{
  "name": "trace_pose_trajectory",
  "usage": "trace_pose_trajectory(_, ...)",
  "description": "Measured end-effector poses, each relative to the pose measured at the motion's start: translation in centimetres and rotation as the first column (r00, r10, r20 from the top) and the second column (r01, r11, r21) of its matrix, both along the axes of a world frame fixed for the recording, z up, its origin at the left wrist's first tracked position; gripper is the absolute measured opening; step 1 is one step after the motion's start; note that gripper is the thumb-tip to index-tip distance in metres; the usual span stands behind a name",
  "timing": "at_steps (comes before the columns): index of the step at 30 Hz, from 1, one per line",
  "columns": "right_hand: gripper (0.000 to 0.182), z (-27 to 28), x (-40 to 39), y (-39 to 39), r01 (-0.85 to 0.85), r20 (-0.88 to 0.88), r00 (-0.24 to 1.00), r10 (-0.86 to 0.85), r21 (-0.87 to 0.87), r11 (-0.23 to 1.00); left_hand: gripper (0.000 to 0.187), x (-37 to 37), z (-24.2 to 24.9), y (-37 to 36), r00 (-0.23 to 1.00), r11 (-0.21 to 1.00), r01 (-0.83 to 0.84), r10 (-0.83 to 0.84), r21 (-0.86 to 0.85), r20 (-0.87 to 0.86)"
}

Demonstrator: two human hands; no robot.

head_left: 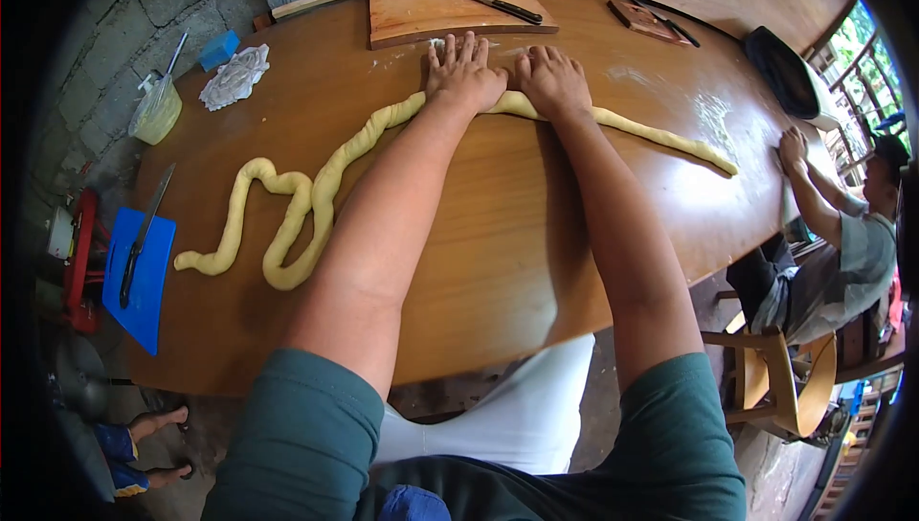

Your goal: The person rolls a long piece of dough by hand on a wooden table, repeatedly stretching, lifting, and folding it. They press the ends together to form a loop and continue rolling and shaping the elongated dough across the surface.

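A long rope of yellow dough (356,143) stretches across the wooden table, winding in loops on the left and thinning to a tapered end on the right. My left hand (466,76) lies palm down over the rope, its fingers spread and pointing to the far edge. Close beside it, my right hand (555,83) also rests palm down on the dough, fingers extended and slightly bent. Both hands are open, and the dough beneath the palms is hidden.
Beyond my hands, a cutting board (402,11) bears a knife (483,2). To the left are a blue cutting board (158,301) with another knife (141,238), a crumpled cloth (235,79) and a tub (158,114). A person (838,243) sits at the right.
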State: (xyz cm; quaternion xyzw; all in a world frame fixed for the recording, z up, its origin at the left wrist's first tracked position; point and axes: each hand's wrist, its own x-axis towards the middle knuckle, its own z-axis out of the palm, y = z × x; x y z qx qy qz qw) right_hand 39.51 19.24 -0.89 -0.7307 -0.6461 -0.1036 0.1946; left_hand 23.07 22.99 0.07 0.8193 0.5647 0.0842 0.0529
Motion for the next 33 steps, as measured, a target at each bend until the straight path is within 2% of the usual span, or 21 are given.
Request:
trace_pose_trajectory(2,0.054,-0.3,-1.2,-2.5,0.017,-0.018,1.000,-0.016,0.011,1.000,0.075,-1.1,0.0,-2.5,0.997,0.997,0.067,-0.066,0.039,-0.040)
trace_pose_trajectory(3,0.056,-0.1,-1.4,-3.8,0.023,-0.039,0.999,-0.027,-0.102,0.995,0.075,-1.7,-0.2,-3.7,0.997,0.997,0.064,-0.063,0.042,-0.042)
trace_pose_trajectory(6,0.057,0.6,-2.3,-8.2,-0.060,-0.052,0.997,0.051,-0.182,0.981,0.072,-3.6,-1.4,-7.1,0.991,0.986,0.133,-0.134,0.106,0.004)
trace_pose_trajectory(9,0.056,0.3,-3.3,-13.0,-0.098,-0.060,0.994,0.091,-0.120,0.988,0.070,-5.8,-2.0,-10.8,0.975,0.974,0.211,-0.216,0.081,0.062)
trace_pose_trajectory(11,0.056,0.2,-3.2,-15.8,-0.133,-0.027,0.991,0.131,-0.120,0.984,0.067,-7.8,-2.7,-13.0,0.938,0.919,0.322,-0.342,0.227,0.052)
trace_pose_trajectory(13,0.056,0.8,-3.6,-18.8,-0.167,0.003,0.986,0.168,-0.122,0.978,0.066,-9.9,-2.1,-15.1,0.909,0.904,0.383,-0.406,0.192,0.095)
trace_pose_trajectory(15,0.050,3.2,-4.8,-22.8,-0.165,0.050,0.982,0.184,-0.259,0.952,0.061,-11.9,-0.6,-17.6,0.861,0.878,0.456,-0.476,0.143,0.180)
trace_pose_trajectory(16,0.050,3.9,-5.2,-24.6,-0.164,0.056,0.981,0.184,-0.256,0.953,0.061,-12.9,0.5,-19.1,0.860,0.878,0.456,-0.477,0.149,0.182)
trace_pose_trajectory(18,0.046,4.2,-5.9,-28.2,-0.148,0.004,0.988,0.152,-0.197,0.969,0.060,-14.6,2.0,-22.1,0.850,0.864,0.503,-0.499,0.025,0.167)
trace_pose_trajectory(19,0.045,3.8,-6.0,-29.2,-0.156,0.038,0.986,0.164,-0.151,0.976,0.060,-14.8,1.9,-23.4,0.849,0.863,0.504,-0.500,0.024,0.167)
trace_pose_trajectory(20,0.045,3.8,-6.3,-29.7,-0.156,0.038,0.986,0.164,-0.152,0.976,0.060,-14.9,1.7,-24.6,0.838,0.835,0.527,-0.542,0.155,0.069)
trace_pose_trajectory(21,0.049,3.9,-6.7,-30.0,-0.155,0.070,0.983,0.167,-0.154,0.976,0.061,-14.8,1.6,-25.3,0.824,0.786,0.551,-0.565,0.279,-0.034)
trace_pose_trajectory(22,0.053,3.9,-7.2,-30.1,-0.152,0.099,0.981,0.169,-0.158,0.976,0.061,-14.2,0.9,-25.6,0.824,0.788,0.552,-0.566,0.273,-0.034)
trace_pose_trajectory(24,0.055,3.7,-8.8,-29.2,-0.202,0.046,0.976,0.212,-0.164,0.966,0.065,-12.2,-1.0,-25.9,0.818,0.825,0.527,-0.558,0.204,0.141)
trace_pose_trajectory(25,0.059,2.3,-9.0,-27.7,-0.234,-0.050,0.972,0.229,-0.168,0.958,0.068,-11.6,-0.2,-26.1,0.851,0.859,0.504,-0.512,0.087,0.122)
trace_pose_trajectory(26,0.063,1.2,-9.0,-26.2,-0.265,-0.147,0.959,0.241,-0.170,0.949,0.068,-10.8,-0.8,-25.5,0.852,0.860,0.504,-0.510,0.078,0.123)
trace_pose_trajectory(27,0.070,0.7,-8.5,-24.0,-0.221,-0.133,0.972,0.192,-0.257,0.941,0.069,-9.8,-1.2,-24.2,0.879,0.892,0.446,-0.452,0.071,0.152)
trace_pose_trajectory(28,0.070,0.7,-7.9,-22.1,-0.221,-0.139,0.972,0.190,-0.263,0.939,0.070,-8.8,-1.6,-22.8,0.902,0.920,0.387,-0.391,0.060,0.181)
trace_pose_trajectory(30,0.077,0.6,-6.7,-18.5,-0.182,-0.116,0.982,0.149,-0.359,0.915,0.071,-7.2,-1.1,-19.9,0.926,0.936,0.351,-0.348,0.007,0.148)
trace_pose_trajectory(32,0.081,-0.1,-5.7,-15.2,-0.146,-0.130,0.986,0.104,-0.373,0.916,0.071,-5.7,-0.7,-17.1,0.970,0.971,0.235,-0.231,-0.047,0.081)
trace_pose_trajectory(33,0.085,-0.2,-5.3,-13.6,-0.108,-0.133,0.989,0.063,-0.370,0.923,0.072,-5.1,-0.5,-15.9,0.975,0.977,0.201,-0.193,-0.070,0.111)
